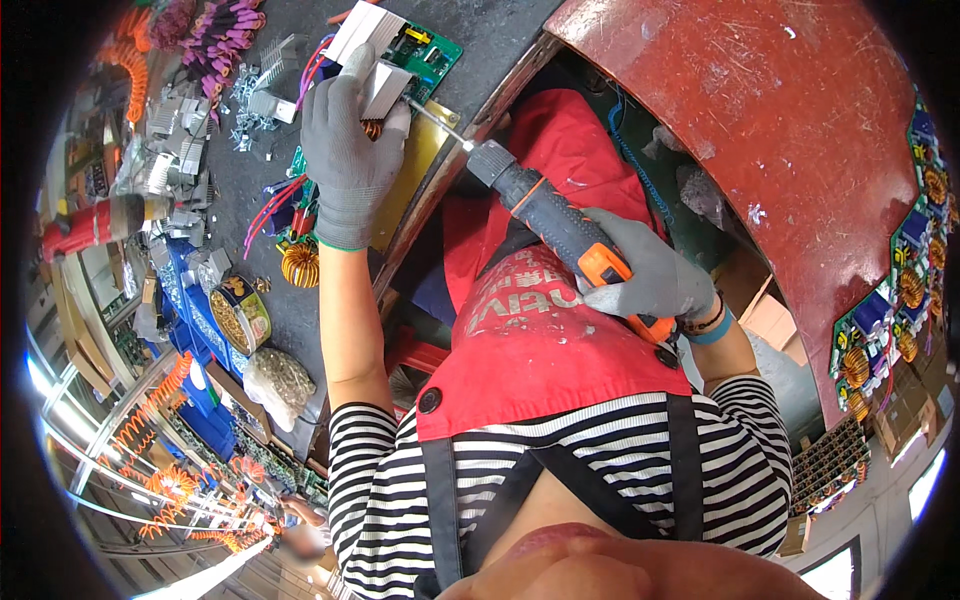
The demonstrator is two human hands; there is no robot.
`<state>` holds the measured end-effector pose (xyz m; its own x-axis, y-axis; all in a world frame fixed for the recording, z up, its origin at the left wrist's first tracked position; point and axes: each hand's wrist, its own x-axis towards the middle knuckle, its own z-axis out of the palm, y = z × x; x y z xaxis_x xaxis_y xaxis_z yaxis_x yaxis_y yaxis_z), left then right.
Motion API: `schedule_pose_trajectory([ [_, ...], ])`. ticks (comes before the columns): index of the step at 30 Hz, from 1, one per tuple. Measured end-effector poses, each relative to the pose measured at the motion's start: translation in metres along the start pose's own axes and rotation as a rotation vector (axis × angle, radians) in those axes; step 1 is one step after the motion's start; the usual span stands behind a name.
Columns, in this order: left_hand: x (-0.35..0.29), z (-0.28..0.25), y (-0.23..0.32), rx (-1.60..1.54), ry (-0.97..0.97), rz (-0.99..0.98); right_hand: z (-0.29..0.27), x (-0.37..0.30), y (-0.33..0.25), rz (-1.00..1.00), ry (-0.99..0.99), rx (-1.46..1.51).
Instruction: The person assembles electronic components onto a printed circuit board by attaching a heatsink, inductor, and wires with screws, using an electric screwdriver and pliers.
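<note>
My left hand (352, 150), in a grey glove, grips a green circuit board (446, 58) at the dark bench's edge. Two silver heat sinks stand on that board: an upper one (364, 32) and a lower one (388, 90), with my fingers lying against them. A black and orange power screwdriver (540, 208) is in my gloved right hand (650, 272), my fingers wrapped round its handle. Its long bit reaches up and left to the lower heat sink's edge; whether it touches a screw there I cannot make out.
Beside my left wrist lies another board with a copper coil (301, 265). Loose heat sinks (180, 130), a tub of small screws (238, 318) and a plastic bag (278, 384) sit further left. Several assembled boards (880, 310) line the red table (740, 110) at right.
</note>
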<state>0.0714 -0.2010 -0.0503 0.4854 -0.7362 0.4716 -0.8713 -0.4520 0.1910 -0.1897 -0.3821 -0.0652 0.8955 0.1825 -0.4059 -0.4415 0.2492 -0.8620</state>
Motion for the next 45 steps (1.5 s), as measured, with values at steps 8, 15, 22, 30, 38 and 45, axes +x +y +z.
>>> schedule_pose_trajectory([
  [8,0.001,0.002,-0.004,-0.015,0.009,0.008,-0.009,-0.001,-0.007,0.024,0.080,-0.290],
  [15,0.001,0.000,-0.005,-0.010,0.013,0.015,-0.019,0.005,-0.009,0.015,-0.015,-0.094],
  [22,0.002,-0.007,-0.008,-0.175,-0.043,-0.017,-0.014,0.015,0.008,0.097,-0.102,0.217],
  [30,0.001,-0.009,-0.019,-0.283,-0.052,-0.001,-0.006,0.016,0.016,0.142,-0.262,0.759],
  [38,0.007,-0.012,-0.021,-0.245,-0.040,0.082,-0.005,0.019,0.022,0.095,-0.375,0.945],
  [45,0.000,-0.020,-0.009,-0.200,-0.019,0.041,0.005,0.014,0.009,0.024,-0.143,0.326],
])
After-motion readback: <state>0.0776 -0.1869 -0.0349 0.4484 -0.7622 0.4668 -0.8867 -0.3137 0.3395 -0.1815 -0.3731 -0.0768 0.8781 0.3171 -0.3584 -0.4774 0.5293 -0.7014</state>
